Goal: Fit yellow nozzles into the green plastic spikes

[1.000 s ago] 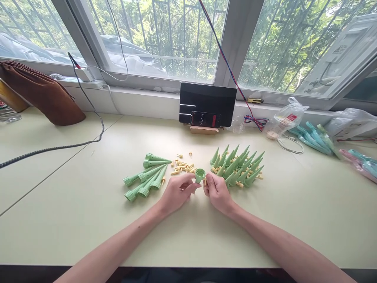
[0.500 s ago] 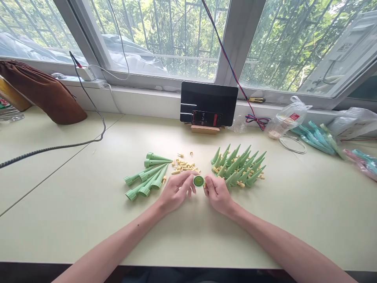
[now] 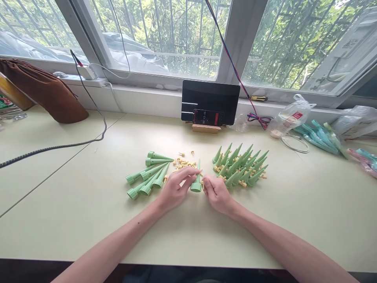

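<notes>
A green cone (image 3: 196,184) points away from me, its wide ribbed end toward me. The fingers of my left hand (image 3: 177,184) are closed on it from the left. My right hand (image 3: 217,192) is closed just right of the cone, pinching a small yellow piece (image 3: 202,184) against the cone's side. Several loose green cones (image 3: 150,173) lie fanned out to the left. Small yellow pieces (image 3: 183,162) are scattered beyond my left hand. On the right, many green cones (image 3: 241,165) with yellow pieces stand grouped, tips up.
A black tablet (image 3: 210,100) stands at the back with a phone (image 3: 207,117) before it. Plastic bags (image 3: 291,118) and teal packets (image 3: 316,137) lie at the back right. A brown pouch (image 3: 55,98) and a dark cable (image 3: 59,146) are on the left.
The green cone between my hands has tilted: its round opening faced me before, and now its side and tip show. Both hands stay nearly in place.
</notes>
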